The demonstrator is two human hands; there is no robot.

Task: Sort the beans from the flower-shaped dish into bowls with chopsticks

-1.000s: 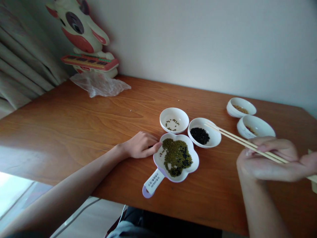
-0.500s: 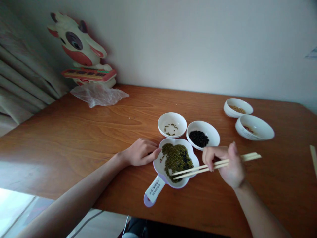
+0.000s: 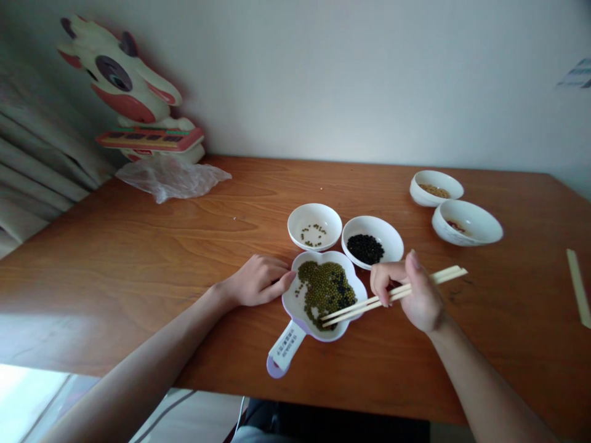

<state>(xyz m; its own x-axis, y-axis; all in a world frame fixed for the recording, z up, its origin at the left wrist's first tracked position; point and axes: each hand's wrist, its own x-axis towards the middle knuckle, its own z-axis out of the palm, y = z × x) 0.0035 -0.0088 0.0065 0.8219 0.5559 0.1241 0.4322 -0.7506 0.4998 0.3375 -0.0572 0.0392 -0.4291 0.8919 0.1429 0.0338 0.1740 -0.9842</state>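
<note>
– So, how does the right hand (image 3: pixel 418 298) sit?

– It hovers just right of the flower-shaped dish (image 3: pixel 292 303), forearm coming in from the lower right. Its fingers are closed around a pair of chopsticks (image 3: pixel 351 309), pinched between thumb and forefinger. The sticks slant down to the left, tips close together over the near right edge of the dish, at the pile of green beans (image 3: pixel 323 286). Whether they grip a bean is too small to tell.

– And the left hand (image 3: pixel 258 280)?

– Palm down on the table (image 3: pixel 138 246), fingers loosely curled and holding nothing, the fingertips touching the dish's left rim. The arm stretches in from the lower left.

– Where does the dish stand?

– Near the front edge, its labelled handle (image 3: pixel 285 347) pointing toward the person. Just behind it are two white bowls side by side: one with a few green beans (image 3: pixel 314 216), one with black beans (image 3: pixel 390 237).

– What else is about?

– Two more bowls (image 3: pixel 466 223) well apart at the far right, and a pale wooden strip (image 3: pixel 578 286) by the right edge. At the back left corner a crumpled plastic bag (image 3: pixel 170 175) lies before a cartoon cow toy (image 3: pixel 124 92) leaning on the plain wall, with a curtain (image 3: pixel 28 166) beside it.
</note>
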